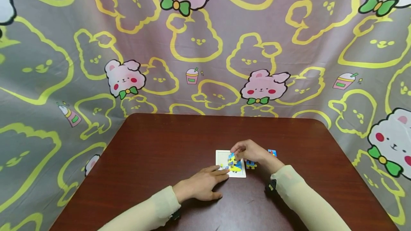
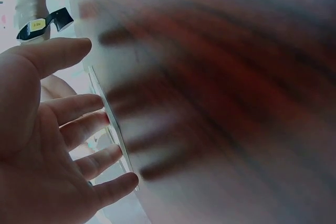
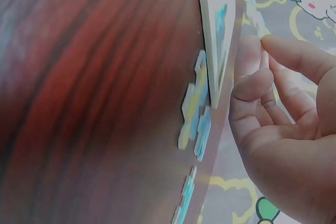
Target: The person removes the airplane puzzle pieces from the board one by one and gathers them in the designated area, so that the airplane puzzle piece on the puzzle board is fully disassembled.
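A white square puzzle tray (image 1: 221,155) lies on the table, with blue and yellow pieces along its near side. In the head view my left hand (image 1: 203,184) rests with spread fingers at the tray's near left edge; the left wrist view shows its straight fingertips (image 2: 113,153) along the rim. My right hand (image 1: 252,151) is over the tray's far right part. Between thumb and fingers it pinches a jigsaw puzzle piece (image 1: 232,159), yellow and blue. In the right wrist view this piece (image 3: 253,11) appears edge-on above the tray.
Loose puzzle pieces (image 1: 251,164) lie just right of the tray, partly under the right forearm. Another piece (image 1: 272,152), blue and red, is farther right. The brown table (image 1: 154,145) ends at a patterned curtain (image 1: 205,45) behind.
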`<act>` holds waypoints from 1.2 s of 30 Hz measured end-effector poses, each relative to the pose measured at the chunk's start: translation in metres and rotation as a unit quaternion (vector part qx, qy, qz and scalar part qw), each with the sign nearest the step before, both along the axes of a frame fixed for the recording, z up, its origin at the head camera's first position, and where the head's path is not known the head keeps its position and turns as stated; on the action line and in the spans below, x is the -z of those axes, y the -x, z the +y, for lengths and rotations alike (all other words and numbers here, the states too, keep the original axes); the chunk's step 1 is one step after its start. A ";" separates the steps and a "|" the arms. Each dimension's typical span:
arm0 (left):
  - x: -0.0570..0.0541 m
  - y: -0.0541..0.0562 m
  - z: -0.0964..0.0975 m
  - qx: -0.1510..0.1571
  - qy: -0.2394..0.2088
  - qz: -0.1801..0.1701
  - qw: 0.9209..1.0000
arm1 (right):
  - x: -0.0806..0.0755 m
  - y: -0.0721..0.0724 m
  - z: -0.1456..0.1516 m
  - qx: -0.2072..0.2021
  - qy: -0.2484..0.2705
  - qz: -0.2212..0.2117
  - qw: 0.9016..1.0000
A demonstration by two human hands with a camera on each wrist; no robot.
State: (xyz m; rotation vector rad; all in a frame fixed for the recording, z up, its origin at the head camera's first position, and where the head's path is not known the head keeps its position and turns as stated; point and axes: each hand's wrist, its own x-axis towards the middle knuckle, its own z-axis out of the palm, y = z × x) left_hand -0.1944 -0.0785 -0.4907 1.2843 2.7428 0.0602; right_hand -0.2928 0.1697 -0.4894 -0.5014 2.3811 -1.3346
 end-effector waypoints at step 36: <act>0.000 0.000 0.000 -0.006 -0.001 0.005 1.000 | -0.006 -0.002 0.071 0.031 -0.005 -0.024 0.999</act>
